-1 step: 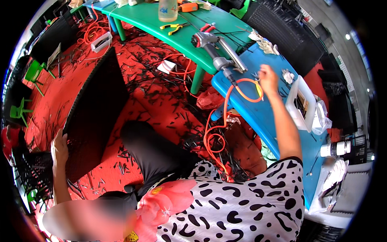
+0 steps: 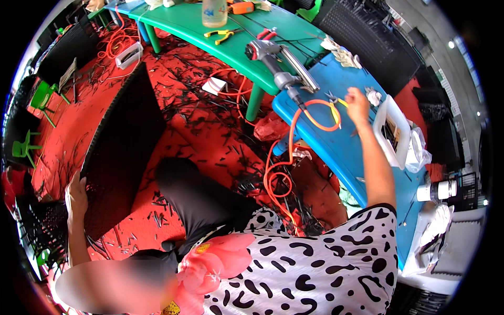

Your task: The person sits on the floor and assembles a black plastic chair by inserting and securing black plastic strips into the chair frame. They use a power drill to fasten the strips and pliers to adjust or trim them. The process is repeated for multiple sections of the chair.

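Note:
My left hand (image 2: 77,197) is closed on the edge of a large black woven panel (image 2: 123,147) that stands tilted at the left. My right hand (image 2: 358,106) is over the blue table (image 2: 336,144), fingers curled. Beside it lie pliers (image 2: 334,109) with yellow handles, one handle's end meeting the fingers; whether they grip it cannot be made out. Left of the pliers, a grey and black air stapler (image 2: 273,60) rests across the green table (image 2: 241,56) and the blue one. An orange air hose (image 2: 315,126) loops from its grip down to the floor.
Black offcuts litter the red floor (image 2: 194,139). Yellow-handled pliers (image 2: 220,35) and a clear jar (image 2: 214,14) are on the green table. To the right sit a white open box (image 2: 383,123), a plastic bag (image 2: 417,152) and a white bottle (image 2: 437,191).
My right hand has shifted slightly right, uncovering more of the yellow-handled pliers. My left hand keeps its hold on the panel, and the whole view has shifted a little.

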A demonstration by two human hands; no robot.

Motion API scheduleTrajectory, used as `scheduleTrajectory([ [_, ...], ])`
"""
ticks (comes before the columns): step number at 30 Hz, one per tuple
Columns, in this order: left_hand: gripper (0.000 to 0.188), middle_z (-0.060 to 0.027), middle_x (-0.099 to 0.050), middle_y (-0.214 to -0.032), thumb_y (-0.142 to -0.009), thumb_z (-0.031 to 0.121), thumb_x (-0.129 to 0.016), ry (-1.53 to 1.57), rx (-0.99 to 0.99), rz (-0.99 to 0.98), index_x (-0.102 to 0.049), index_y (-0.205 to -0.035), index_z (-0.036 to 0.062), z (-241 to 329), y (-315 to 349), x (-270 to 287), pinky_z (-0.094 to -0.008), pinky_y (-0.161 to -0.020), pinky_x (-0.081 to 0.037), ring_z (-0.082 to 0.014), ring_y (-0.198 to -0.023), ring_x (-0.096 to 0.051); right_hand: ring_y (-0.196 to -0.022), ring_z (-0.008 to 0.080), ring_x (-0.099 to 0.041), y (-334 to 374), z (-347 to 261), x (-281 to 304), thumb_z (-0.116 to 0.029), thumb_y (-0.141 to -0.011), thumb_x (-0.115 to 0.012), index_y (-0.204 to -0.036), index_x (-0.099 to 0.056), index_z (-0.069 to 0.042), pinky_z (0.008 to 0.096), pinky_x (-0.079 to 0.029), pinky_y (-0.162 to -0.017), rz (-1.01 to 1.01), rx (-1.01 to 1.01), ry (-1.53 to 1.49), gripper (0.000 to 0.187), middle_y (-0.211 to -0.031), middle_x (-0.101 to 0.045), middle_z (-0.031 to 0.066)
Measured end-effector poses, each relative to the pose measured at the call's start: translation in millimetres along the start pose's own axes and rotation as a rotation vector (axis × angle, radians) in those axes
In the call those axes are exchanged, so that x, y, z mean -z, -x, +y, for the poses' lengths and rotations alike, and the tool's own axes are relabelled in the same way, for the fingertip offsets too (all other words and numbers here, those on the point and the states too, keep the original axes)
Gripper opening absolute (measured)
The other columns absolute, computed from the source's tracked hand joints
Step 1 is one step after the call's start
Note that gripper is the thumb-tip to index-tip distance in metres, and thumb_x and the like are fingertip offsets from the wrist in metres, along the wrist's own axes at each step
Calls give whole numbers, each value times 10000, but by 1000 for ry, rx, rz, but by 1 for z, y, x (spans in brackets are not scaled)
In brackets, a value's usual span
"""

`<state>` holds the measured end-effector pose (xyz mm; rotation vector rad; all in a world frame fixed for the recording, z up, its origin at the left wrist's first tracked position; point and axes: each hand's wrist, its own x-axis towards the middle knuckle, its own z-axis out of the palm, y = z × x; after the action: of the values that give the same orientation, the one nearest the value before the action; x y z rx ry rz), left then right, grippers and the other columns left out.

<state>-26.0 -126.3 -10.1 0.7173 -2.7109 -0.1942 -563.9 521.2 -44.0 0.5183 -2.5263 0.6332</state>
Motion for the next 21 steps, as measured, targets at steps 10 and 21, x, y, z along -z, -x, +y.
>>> scheduleTrajectory([
  [10,293,-168,-651,-866,-939,112,-498,62,105,-102,-531,-1159,-79,9,13,6,-311,-688,-457,-181,-749,-593,-571,127,-564,37,63,82,-122,-790,-637,-793,-609,-16,264,-460,-517,-746,-250,-112,110,-692,-622,45],
  [21,279,-233,-613,-974,-872,168,-561,27,134,-56,-565,-1074,-25,17,24,22,-411,-789,-458,-402,-922,-578,-570,192,-532,164,108,133,-76,-604,-731,-658,-545,-52,334,-454,-538,-1091,-323,-31,195,-601,-554,61],
])
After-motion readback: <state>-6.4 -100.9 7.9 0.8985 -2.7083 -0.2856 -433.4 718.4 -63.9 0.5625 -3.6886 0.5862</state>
